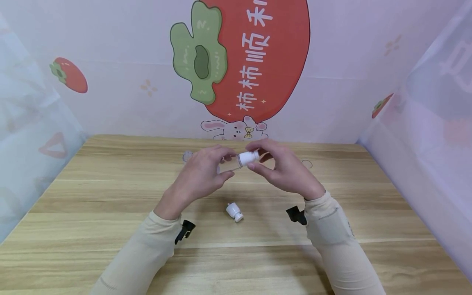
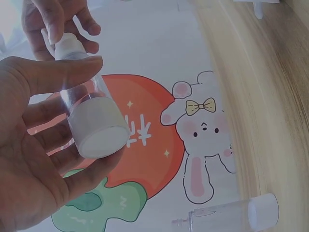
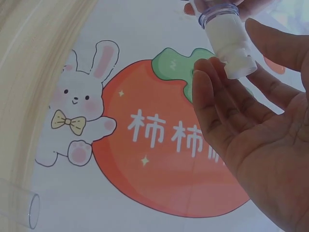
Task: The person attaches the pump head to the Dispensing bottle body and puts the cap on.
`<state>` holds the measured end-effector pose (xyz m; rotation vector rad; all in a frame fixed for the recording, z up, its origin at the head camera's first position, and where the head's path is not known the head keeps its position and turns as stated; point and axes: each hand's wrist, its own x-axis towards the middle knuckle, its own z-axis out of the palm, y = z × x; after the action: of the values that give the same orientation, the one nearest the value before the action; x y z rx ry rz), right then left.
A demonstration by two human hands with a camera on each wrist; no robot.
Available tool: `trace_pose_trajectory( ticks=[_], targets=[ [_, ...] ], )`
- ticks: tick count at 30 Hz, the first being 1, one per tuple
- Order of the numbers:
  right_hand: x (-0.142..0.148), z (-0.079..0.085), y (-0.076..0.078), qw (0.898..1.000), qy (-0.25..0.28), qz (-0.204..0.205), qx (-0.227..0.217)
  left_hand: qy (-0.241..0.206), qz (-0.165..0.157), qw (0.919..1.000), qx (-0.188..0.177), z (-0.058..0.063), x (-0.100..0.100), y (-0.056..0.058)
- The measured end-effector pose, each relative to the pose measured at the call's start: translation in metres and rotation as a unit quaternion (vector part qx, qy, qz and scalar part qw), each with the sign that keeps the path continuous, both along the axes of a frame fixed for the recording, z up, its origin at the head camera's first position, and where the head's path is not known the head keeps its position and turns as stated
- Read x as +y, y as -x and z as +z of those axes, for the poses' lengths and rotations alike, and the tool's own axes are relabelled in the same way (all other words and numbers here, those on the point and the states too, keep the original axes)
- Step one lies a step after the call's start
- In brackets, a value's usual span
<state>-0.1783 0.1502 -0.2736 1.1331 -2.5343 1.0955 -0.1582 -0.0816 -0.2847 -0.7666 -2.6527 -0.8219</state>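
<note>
My left hand [image 1: 203,170] grips a clear bottle [image 1: 229,164] with a white base [image 2: 99,128], its thumb across the body and fingers beneath. The bottle is tilted, held above the table. A white pump top [image 1: 248,158] sits at the bottle's other end, overlapping its clear collar [image 3: 218,14]. My right hand [image 1: 285,166] has its thumb and fingertips around this pump top, palm facing it. Another white pump top [image 1: 234,212] lies on the table below the hands.
Behind my left hand lies another clear bottle [image 2: 222,216] with a white base. A clear tube-like cap [image 3: 19,205] lies beyond my right hand. The wooden table [image 1: 110,196] ends at a printed backdrop [image 1: 121,98], with hanging sheets on both sides.
</note>
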Motion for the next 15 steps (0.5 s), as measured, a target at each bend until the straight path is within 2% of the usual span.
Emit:
trace_pose_trajectory(
  ticks=[15],
  targets=[
    [-0.0022, -0.0007, 0.0016, 1.0, 0.007, 0.013, 0.027, -0.027, -0.011, 0.9995, -0.014, -0.0007, -0.0011, 0.0006]
  ],
)
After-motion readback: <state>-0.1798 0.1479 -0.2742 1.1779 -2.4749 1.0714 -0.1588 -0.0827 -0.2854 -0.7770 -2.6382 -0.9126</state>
